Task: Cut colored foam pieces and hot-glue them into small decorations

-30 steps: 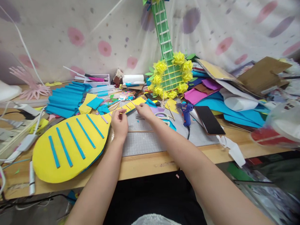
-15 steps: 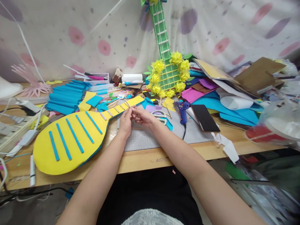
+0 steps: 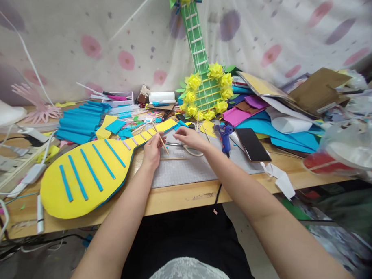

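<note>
At centre, a thin tan stick (image 3: pixel 159 135), slanted far-left to near-right, was pinched by the left hand (image 3: pixel 151 152); the right hand's (image 3: pixel 190 138) hold was unclear.

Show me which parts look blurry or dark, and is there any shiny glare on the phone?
In the head view, the clear plastic at right looks smeary and the top right corner goes dark; also in the head view, the thin stick in the left hand is fairly sharp, and the phone shows no bright glare.
</note>
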Demonstrator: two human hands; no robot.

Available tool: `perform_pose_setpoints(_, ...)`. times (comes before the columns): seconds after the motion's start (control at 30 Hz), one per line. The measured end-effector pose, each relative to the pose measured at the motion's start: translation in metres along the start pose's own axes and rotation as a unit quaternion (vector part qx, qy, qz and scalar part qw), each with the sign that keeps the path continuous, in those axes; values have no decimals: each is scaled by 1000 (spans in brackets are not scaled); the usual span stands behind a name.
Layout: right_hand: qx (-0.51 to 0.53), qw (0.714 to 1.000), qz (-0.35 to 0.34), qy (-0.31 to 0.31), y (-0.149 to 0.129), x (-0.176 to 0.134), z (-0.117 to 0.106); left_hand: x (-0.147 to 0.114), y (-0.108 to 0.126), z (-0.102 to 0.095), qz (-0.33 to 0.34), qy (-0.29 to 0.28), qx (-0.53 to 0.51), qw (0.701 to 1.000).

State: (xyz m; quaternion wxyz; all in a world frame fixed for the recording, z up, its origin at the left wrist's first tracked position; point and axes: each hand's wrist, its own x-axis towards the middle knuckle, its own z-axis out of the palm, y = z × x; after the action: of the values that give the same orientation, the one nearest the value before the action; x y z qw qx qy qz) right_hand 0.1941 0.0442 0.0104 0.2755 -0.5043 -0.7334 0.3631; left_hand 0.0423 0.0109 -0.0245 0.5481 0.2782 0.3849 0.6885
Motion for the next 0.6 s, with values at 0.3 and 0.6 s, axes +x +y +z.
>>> perform_pose_setpoints(0.3,-453,880,-98,-102,34,-21,-39,-1,10,-2,-116,-77,-23,990)
perform_pose_setpoints(0.6,-421,899,-95,-66,35,-22,-30,-3,16,-5,-112,-74,16,991)
